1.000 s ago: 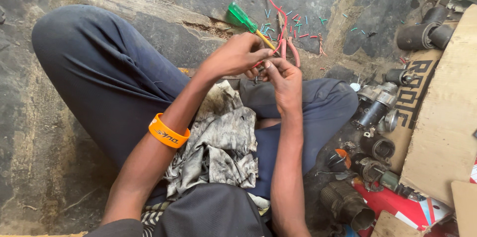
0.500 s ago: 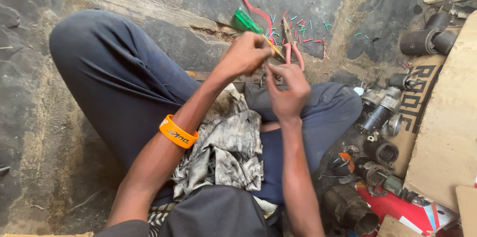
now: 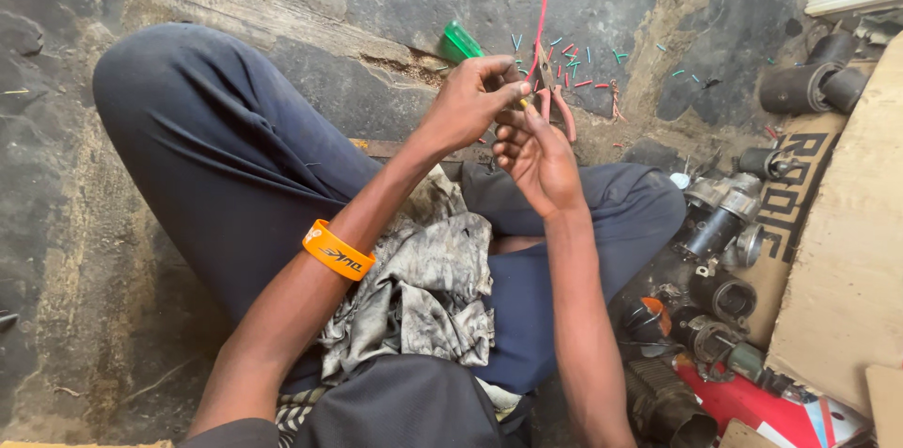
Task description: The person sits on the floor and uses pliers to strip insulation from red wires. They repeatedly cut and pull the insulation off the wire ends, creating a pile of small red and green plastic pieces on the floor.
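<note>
I judge the wire work is mid-step: my left hand [image 3: 467,108] grips the green-handled screwdriver [image 3: 463,42], my right hand [image 3: 536,155] pinches the thin red wire [image 3: 543,11] beside pink-handled pliers [image 3: 557,102]; steady alignment comes next.

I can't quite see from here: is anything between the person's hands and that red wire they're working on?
Nothing visible. The left hand, holding a green-handled screwdriver, and the right hand meet at the red wire beside red-handled pliers; whether fingers touch the wire is unclear.
</note>
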Demonstrator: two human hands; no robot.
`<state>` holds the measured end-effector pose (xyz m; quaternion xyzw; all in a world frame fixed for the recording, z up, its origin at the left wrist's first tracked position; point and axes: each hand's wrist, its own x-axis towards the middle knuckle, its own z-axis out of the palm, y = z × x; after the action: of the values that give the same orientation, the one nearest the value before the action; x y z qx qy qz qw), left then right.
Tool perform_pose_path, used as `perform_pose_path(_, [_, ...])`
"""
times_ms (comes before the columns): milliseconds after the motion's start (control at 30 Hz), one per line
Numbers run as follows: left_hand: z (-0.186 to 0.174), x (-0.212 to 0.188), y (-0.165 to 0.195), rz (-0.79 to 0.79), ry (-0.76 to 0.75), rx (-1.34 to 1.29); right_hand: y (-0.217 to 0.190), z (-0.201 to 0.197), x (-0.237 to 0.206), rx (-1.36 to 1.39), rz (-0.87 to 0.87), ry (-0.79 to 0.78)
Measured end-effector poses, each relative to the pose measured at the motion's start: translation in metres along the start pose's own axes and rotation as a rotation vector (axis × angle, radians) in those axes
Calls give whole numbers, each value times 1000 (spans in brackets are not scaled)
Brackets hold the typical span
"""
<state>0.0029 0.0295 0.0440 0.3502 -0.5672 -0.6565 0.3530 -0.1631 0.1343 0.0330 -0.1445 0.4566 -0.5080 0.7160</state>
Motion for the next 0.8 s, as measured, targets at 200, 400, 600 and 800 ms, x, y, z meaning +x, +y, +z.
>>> perform_pose_path(200, [8, 1, -1, -63, -69, -59, 2, -5, 5, 190, 11, 8])
perform_pose_path(400, [11, 3, -3, -104, -111, -119, 3, -10, 8, 204, 1, 86])
perform_pose_path(600, [21, 5, -18, -201, -63, -136, 13, -6, 12, -80, -295, 262])
perform_pose_path(800, [22, 11, -36, -354, -36, -243, 10, 20, -3, -961, -826, 360])
